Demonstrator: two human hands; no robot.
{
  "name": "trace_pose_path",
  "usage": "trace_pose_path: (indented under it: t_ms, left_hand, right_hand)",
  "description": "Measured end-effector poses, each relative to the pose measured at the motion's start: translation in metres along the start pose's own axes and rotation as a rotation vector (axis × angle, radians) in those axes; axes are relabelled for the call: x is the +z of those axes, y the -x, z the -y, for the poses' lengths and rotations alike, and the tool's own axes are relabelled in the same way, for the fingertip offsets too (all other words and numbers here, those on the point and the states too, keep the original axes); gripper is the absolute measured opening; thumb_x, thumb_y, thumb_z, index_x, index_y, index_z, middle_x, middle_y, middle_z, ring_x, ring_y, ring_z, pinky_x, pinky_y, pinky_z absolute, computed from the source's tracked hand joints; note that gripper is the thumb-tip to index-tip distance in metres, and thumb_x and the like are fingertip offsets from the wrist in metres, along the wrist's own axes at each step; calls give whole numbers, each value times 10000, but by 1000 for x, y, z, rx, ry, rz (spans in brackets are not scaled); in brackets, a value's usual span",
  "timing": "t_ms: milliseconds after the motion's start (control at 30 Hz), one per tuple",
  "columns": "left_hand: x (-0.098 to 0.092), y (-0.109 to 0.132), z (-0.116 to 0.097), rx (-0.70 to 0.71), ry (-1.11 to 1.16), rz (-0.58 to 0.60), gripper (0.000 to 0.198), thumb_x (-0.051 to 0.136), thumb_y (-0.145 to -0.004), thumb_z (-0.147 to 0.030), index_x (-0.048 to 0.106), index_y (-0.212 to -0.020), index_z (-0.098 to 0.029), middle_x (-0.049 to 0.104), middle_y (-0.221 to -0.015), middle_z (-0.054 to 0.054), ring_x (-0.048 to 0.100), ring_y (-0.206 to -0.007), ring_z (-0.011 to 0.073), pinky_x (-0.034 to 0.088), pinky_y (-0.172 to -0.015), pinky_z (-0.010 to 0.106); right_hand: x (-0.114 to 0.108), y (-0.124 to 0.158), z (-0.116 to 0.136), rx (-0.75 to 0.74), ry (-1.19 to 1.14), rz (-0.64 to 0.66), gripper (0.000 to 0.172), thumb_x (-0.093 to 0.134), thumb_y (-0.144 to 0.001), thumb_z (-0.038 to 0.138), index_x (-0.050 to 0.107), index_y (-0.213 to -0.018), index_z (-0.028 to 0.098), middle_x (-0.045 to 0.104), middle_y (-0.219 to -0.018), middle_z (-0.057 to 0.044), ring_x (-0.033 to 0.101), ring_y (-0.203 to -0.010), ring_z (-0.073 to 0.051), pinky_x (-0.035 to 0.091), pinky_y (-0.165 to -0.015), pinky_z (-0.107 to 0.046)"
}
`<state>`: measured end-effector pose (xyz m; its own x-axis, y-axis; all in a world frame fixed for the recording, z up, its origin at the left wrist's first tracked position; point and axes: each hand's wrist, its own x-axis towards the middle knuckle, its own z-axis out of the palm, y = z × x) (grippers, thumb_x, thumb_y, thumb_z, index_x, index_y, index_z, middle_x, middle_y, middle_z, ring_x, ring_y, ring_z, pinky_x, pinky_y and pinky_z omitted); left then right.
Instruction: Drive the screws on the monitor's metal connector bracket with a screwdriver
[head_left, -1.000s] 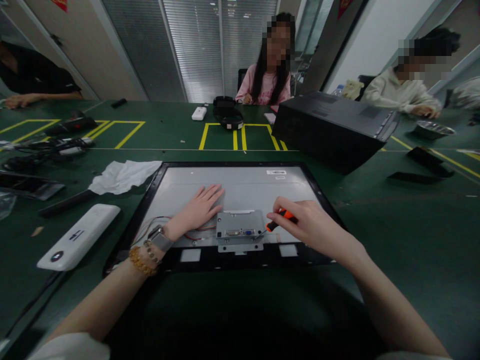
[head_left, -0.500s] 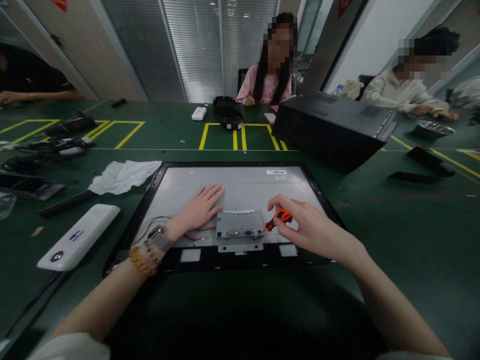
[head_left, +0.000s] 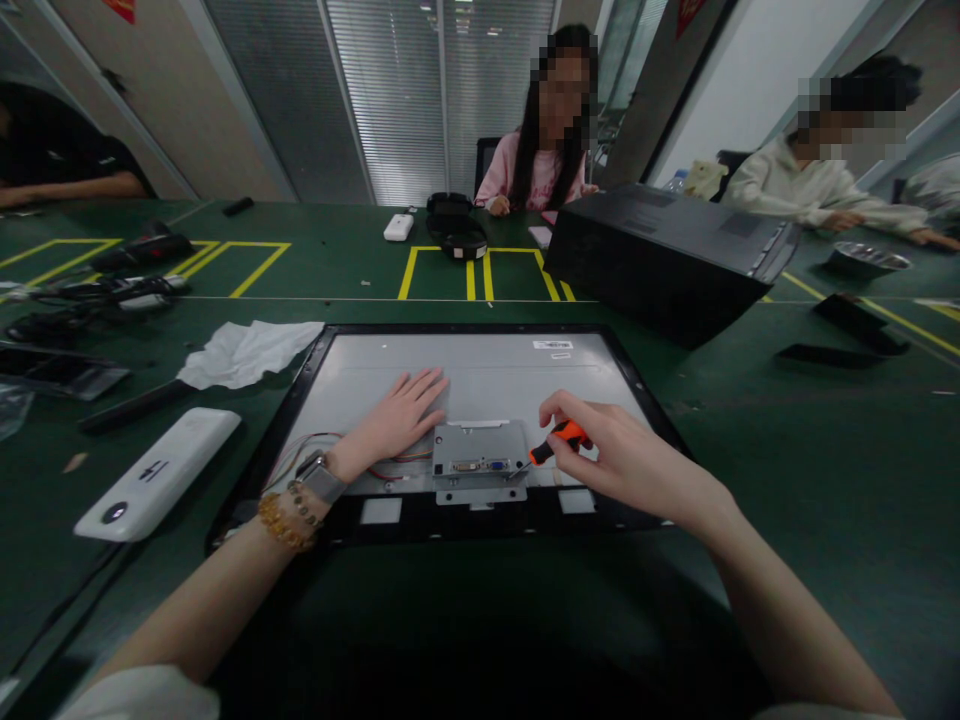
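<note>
The screwdriver [head_left: 556,440], short with an orange handle, is pinched between the thumb and fingers of the right hand [head_left: 626,458]. It slants down to the left, and its tip meets the lower right corner of the metal cover [head_left: 480,452]. This is a small grey box with two connector ports on its near face. The cover sits on the back of the monitor panel [head_left: 495,372], a grey sheet in a black frame that lies face down at the middle of the near edge of the desk [head_left: 825,450]. The left hand [head_left: 397,415] lies spread, palm down, on the grey sheet just left of the cover, holding nothing. Its wrist carries a watch [head_left: 321,477] and a bead bracelet [head_left: 281,520]. Thin red and white wires [head_left: 300,452] run from the left side of the cover under that wrist. Toward the left edge of the desk, a crumpled white tissue [head_left: 244,352] touches the frame's far left corner, and a long white device [head_left: 157,475] lies nearer. Beyond the panel's far right corner stands a black computer case [head_left: 667,255], lying on its side. At the far edge are a black headset [head_left: 456,228] and a small white box [head_left: 397,227], among yellow tape lines. A metal bowl [head_left: 866,260] sits toward the far right corner. Other people sit along the far, left and right sides.
</note>
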<state>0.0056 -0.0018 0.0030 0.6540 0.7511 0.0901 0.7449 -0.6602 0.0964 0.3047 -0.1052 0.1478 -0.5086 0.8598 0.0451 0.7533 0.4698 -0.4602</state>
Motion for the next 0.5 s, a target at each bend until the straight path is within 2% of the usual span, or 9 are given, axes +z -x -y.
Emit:
trace_pose_path:
  t_ms: [167,333,500]
  left_hand:
    - [-1,0,-1,-2,1,5,591,209,-1041,-515,298,-1511,-168,236,-1589,107,204,-1463,262,169,-1175,470]
    - [-1,0,-1,-1,-7,10,585,222,-1042,-512,294,-1511,-169,233,-1590,105,204,-1462,262,169,-1173,472]
    - [-1,-1,-1,-4,-14,13,574,232,-1045,-498,289,-1513,-170,235,-1589,107,210,-1460,263,168,-1174,470]
  right_hand:
    - [-1,1,2,-18,-25,-6,96,469,-929,260,506,-1010,222,672,-871,-39,627,-769,-192,454,-714,-324]
    - [1,-1,0,24,11,-5,235,432,-979,435,514,-945,217,643,-720,-17,572,-623,-173,399,-607,-294]
    - [2,-2,-2,36,27,-1,194,406,-986,367,516,-941,213,604,-671,2,528,-560,-152,364,-568,-279]
